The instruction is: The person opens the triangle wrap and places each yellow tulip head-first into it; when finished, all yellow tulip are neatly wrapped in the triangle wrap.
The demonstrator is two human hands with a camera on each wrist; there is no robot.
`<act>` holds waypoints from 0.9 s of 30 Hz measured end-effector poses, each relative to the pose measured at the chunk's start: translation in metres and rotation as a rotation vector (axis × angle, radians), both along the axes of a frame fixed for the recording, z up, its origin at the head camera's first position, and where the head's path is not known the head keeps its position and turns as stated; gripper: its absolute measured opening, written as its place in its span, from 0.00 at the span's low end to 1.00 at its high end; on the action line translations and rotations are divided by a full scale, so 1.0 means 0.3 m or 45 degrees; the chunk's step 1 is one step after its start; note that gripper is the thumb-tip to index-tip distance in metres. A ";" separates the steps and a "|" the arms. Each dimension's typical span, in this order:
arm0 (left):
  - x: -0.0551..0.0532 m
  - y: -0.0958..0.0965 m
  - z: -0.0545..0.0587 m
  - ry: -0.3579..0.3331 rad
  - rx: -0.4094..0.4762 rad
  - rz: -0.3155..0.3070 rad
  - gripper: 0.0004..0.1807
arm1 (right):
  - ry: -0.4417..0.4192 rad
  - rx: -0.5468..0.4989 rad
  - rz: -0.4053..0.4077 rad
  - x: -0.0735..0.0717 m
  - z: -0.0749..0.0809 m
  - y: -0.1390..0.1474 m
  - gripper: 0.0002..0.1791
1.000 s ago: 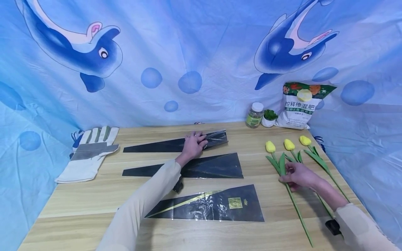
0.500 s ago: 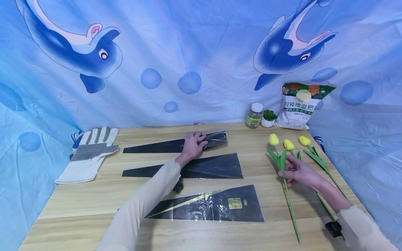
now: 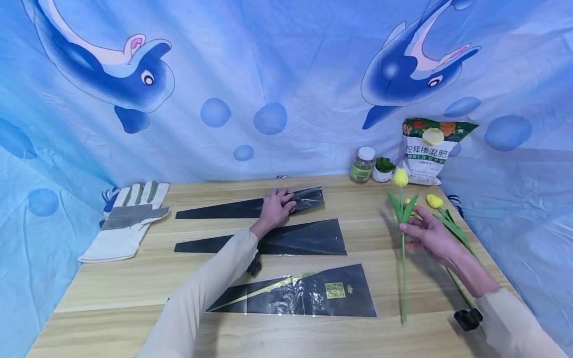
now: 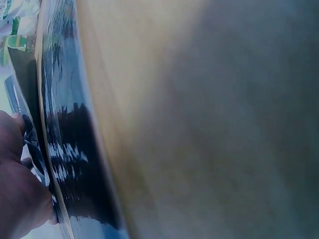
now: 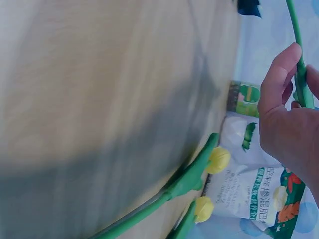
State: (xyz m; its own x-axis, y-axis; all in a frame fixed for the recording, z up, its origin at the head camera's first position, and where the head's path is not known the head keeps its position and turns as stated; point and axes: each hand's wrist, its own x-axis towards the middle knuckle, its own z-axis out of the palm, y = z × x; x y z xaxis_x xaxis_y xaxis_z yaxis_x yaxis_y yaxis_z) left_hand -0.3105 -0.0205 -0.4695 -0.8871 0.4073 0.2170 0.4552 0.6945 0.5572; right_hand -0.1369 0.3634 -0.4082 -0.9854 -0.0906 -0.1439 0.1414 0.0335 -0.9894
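My right hand pinches the green stem of a yellow tulip just below its leaves, and holds the flower upright over the table. In the right wrist view that stem runs between thumb and fingers, its bloom out of frame. At the far side, my left hand grips the farthest black flower sleeve, whose wide right end is raised and gapes a little. Two more flat sleeves lie nearer: a plain middle sleeve and a front sleeve with gold print. My left forearm crosses over both.
Two more yellow tulips lie at right, one visible, the other mostly behind my right hand. A fertilizer bag, a lidded jar and a small potted succulent stand at the back. White-grey gloves lie left on the wooden table.
The right hand has raised the tulip from lying slanted to upright, its bloom moving up and away and its stem end swinging left. The left hand stays on the far sleeve.
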 end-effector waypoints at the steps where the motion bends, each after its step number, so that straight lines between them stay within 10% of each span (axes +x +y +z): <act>1: 0.000 0.000 0.000 0.000 -0.003 0.000 0.22 | 0.015 -0.047 -0.005 -0.006 0.008 -0.003 0.23; 12: 0.002 -0.001 0.001 0.014 -0.007 -0.008 0.22 | 0.244 -0.525 -0.179 -0.114 0.081 -0.026 0.19; 27: -0.006 -0.006 -0.010 0.036 -0.002 -0.013 0.22 | 0.333 -0.729 -0.546 -0.228 0.105 -0.066 0.28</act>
